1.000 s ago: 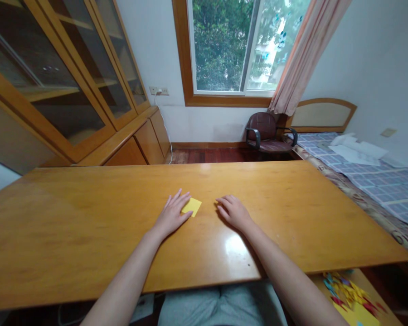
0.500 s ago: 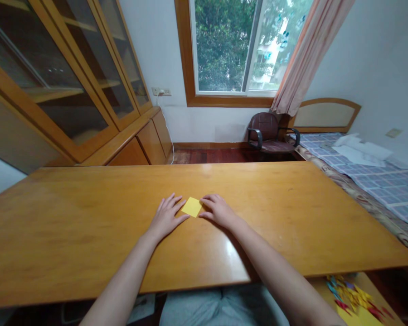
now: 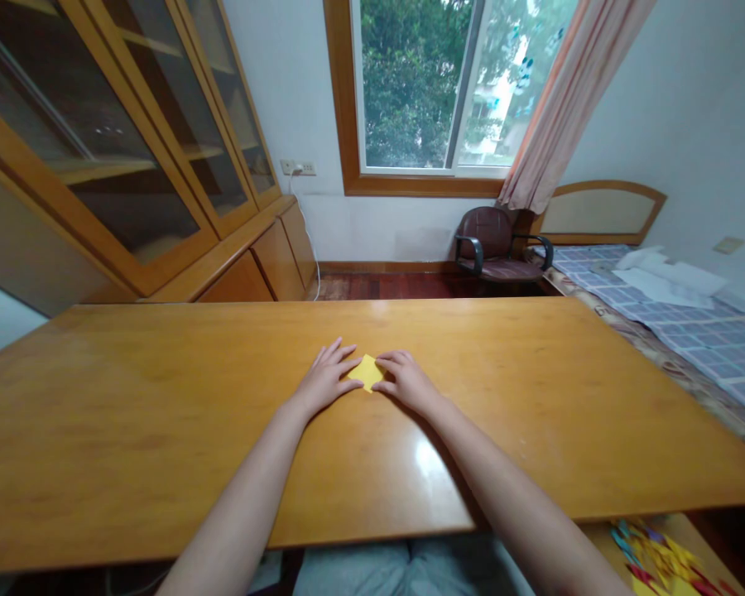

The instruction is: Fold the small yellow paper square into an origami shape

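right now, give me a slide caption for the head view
Left hand and right hand flank a yellow paper square on a wooden table.

Desk (image 3: 149, 422) passable beyond yellow paper (image 3: 367, 373); left hand (image 3: 324, 381), right hand (image 3: 412, 383) block sides.

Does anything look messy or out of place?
Small coloured pieces lie jumbled below the right front edge of the tabletop; some white material lies untidily on the bed. The yellow paper looks undamaged.

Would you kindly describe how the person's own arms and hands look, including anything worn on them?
Both forearms are bare, with no sleeve in view. The left hand and right hand wear no glove, and no watch, bracelet or ring can be made out.
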Demonstrator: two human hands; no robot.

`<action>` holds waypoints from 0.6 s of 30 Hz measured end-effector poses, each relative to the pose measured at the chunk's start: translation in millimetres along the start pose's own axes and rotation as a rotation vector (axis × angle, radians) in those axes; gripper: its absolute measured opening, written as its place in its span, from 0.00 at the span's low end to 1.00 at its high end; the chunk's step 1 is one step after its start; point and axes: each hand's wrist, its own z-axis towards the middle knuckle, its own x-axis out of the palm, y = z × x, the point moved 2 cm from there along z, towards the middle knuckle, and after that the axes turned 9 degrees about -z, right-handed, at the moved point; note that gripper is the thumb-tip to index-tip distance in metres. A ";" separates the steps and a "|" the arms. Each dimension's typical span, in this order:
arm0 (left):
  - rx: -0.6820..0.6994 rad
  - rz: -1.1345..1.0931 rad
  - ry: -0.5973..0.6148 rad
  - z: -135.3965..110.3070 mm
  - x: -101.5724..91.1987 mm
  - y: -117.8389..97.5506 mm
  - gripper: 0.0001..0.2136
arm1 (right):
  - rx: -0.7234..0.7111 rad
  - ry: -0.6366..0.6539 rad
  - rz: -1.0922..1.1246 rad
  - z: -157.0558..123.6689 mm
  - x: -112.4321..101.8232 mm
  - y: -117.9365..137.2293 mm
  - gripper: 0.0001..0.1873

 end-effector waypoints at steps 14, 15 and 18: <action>0.060 -0.057 0.001 4.1 -2.4 -4.6 0.26 | 0.062 -0.020 -0.064 -8.0 -8.6 -8.0 0.25; 0.062 -0.060 -0.002 4.2 -2.4 -4.6 0.26 | 0.062 -0.022 -0.063 -8.1 -8.6 -7.9 0.25; 0.062 -0.071 -0.003 4.7 -1.8 -4.1 0.26 | 0.063 -0.028 -0.062 -8.0 -9.6 -7.0 0.26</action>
